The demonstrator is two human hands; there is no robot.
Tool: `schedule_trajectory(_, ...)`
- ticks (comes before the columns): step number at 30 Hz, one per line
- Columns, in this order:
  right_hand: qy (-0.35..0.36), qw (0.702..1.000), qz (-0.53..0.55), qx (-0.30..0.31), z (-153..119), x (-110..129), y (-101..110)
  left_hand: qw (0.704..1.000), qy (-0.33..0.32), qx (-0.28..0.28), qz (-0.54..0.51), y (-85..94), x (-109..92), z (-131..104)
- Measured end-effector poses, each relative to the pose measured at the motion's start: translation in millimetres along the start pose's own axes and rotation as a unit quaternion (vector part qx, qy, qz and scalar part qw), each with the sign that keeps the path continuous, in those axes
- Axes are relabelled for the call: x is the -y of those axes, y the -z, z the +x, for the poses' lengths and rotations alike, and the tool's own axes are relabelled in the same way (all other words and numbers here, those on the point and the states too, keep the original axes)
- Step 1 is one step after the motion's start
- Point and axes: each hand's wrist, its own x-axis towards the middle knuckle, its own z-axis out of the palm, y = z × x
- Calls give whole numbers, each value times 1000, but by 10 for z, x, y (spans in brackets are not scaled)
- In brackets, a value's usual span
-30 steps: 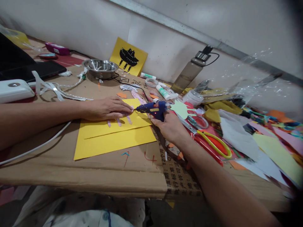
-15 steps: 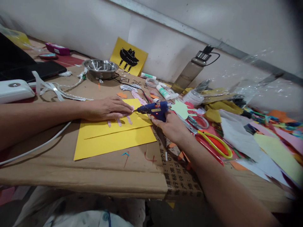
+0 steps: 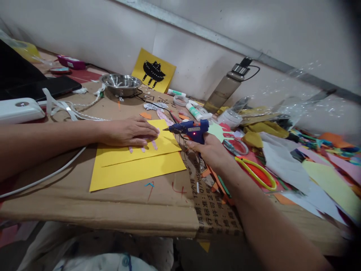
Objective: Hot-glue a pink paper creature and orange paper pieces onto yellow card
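Observation:
My right hand (image 3: pixel 210 150) grips a blue hot glue gun (image 3: pixel 191 129) with a small red light glowing on it. Its nozzle points left, just off the fingertips of my left hand (image 3: pixel 135 130). That hand lies flat, fingers stretched out, over a pink paper cutout (image 3: pixel 154 145) on yellow card (image 3: pixel 141 171). Most of the cutout is hidden under the palm; a few pink strips show below the fingers. A pale green paper cutout (image 3: pixel 216 131) lies behind my right hand.
Behind stand a metal bowl (image 3: pixel 121 86), a yellow card with a black cutout (image 3: pixel 153 71) and a grey bottle (image 3: pixel 225 86). Yellow-handled scissors (image 3: pixel 256 173) and paper scraps (image 3: pixel 324 180) crowd the right. A white cable (image 3: pixel 56 177) and a white device (image 3: pixel 21 110) are at left.
My right hand has drawn the glue gun to the right, so its nozzle has moved away from my left fingertips. The left hand stays flat on the card.

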Motion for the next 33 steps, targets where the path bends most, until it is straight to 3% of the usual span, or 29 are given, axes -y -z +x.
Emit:
schedule_trajectory(9, -52, 982, 182, -4, 24, -21, 9, 1000, 17, 7, 6, 11, -17, 52)
schedule_trajectory(18, -62, 943, 322, 54, 48, -54, 6, 999, 34, 6, -10, 32, -47, 67)
schedule_trajectory(22, -61, 930, 355, 75, 28, -11, 36, 998, 64, 3, -17, 35, -41, 59)
schedule_trajectory(33, -39, 917, 385, 96, 26, 29, 79, 997, 35, 46, 46, 46, -66, 88)
